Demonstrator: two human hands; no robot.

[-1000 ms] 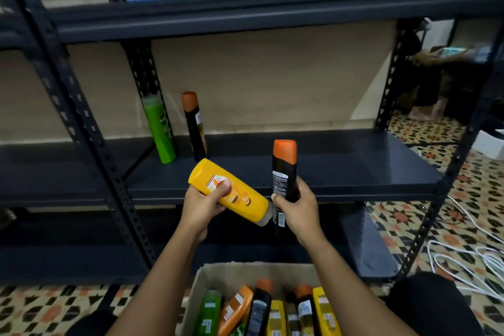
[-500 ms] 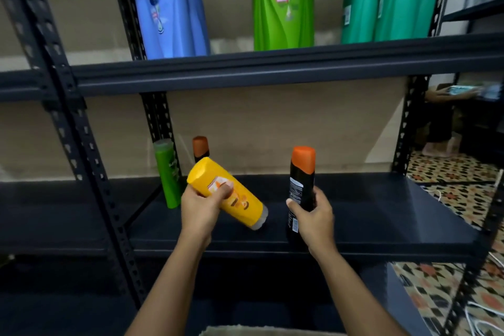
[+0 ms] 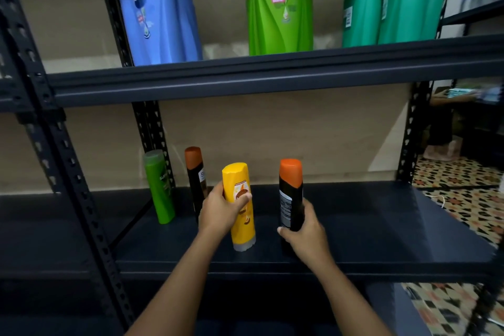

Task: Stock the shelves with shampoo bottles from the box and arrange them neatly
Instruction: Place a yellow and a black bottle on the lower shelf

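The yellow bottle (image 3: 241, 204) stands nearly upright on the middle shelf (image 3: 368, 224), cap down, the left hand (image 3: 222, 210) wrapped around it. Beside it, the right hand (image 3: 305, 229) holds the black orange-topped bottle (image 3: 291, 194) upright.

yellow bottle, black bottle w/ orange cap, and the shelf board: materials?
Yellow bottle: looks like glossy opaque plastic, smooth moulded body with a printed label. Black bottle with orange cap: likely the same plastic, soft sheen, cap moulded in a second colour. Shelf board: probably painted metal, dark satin finish with a folded front lip and perforated uprights.
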